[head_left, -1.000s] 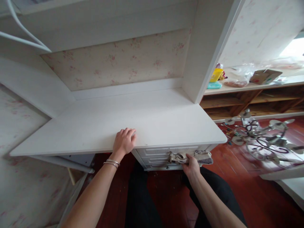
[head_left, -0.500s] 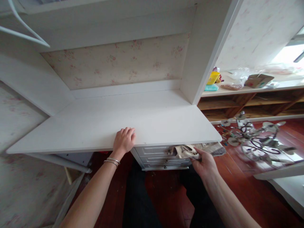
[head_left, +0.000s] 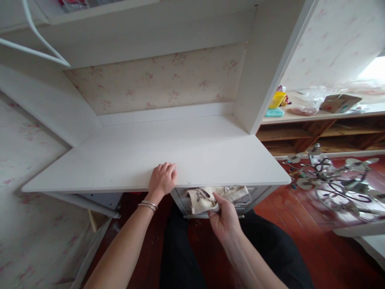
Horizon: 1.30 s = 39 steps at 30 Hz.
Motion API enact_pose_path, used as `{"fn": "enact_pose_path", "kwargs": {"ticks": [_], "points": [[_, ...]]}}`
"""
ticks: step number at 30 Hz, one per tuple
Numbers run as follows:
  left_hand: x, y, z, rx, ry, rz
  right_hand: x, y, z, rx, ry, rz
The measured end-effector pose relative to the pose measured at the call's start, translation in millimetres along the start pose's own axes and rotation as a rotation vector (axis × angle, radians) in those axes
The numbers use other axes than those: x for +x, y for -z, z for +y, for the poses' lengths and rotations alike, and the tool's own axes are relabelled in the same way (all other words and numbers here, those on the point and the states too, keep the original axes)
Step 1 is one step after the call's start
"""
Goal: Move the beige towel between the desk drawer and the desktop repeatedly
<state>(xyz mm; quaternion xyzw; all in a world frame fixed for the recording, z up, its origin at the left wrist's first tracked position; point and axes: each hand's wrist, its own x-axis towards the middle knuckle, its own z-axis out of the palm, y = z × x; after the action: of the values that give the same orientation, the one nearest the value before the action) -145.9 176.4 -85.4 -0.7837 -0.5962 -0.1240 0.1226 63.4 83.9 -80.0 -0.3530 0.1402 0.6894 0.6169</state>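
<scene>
My left hand point(head_left: 163, 179) rests palm down on the front edge of the white desk top point(head_left: 168, 154), fingers curled loosely over the edge, two bangles on the wrist. My right hand point(head_left: 224, 216) is closed on a beige patterned cloth point(head_left: 210, 196), held against the white drawer fronts point(head_left: 183, 202) under the desk top. The cloth hides most of the drawers.
A white upright panel point(head_left: 264, 68) bounds the desk on the right. Beyond it a wooden shelf unit point(head_left: 319, 128) carries a cardboard box point(head_left: 339, 102), a yellow container point(head_left: 277, 99) and plastic bags. A metal chandelier point(head_left: 333, 178) lies on the red wooden floor.
My right hand has carried the cloth leftward along the drawer fronts, from the right end towards the middle. My left hand has stayed on the desk edge.
</scene>
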Motion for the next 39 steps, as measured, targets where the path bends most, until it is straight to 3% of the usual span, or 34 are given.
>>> {"fn": "enact_pose_path", "kwargs": {"ticks": [5,9,12,16,22,31,35,39], "points": [[0,0,-1,0.002,-0.008,0.008,6,-8,55,0.050,-0.081,-0.117],[0,-2,-2,0.005,-0.002,0.013,22,-7,93,0.090,-0.015,-0.102],[0,-3,-2,-0.002,-0.004,0.020,43,5,111,0.092,0.018,-0.087],[0,-2,-2,-0.003,-0.013,0.034,81,37,112,0.070,-0.063,-0.014],[0,-1,-3,-0.006,-0.023,0.035,114,76,76,-0.016,-0.098,0.065],[0,-3,-3,-0.013,-0.011,0.026,114,103,-30,-0.036,0.001,0.203],[0,-3,-3,-0.018,-0.013,0.027,106,105,-70,-0.068,0.047,0.184],[-1,-5,-4,-0.009,-0.023,0.036,85,88,-101,-0.129,0.059,0.103]]}}
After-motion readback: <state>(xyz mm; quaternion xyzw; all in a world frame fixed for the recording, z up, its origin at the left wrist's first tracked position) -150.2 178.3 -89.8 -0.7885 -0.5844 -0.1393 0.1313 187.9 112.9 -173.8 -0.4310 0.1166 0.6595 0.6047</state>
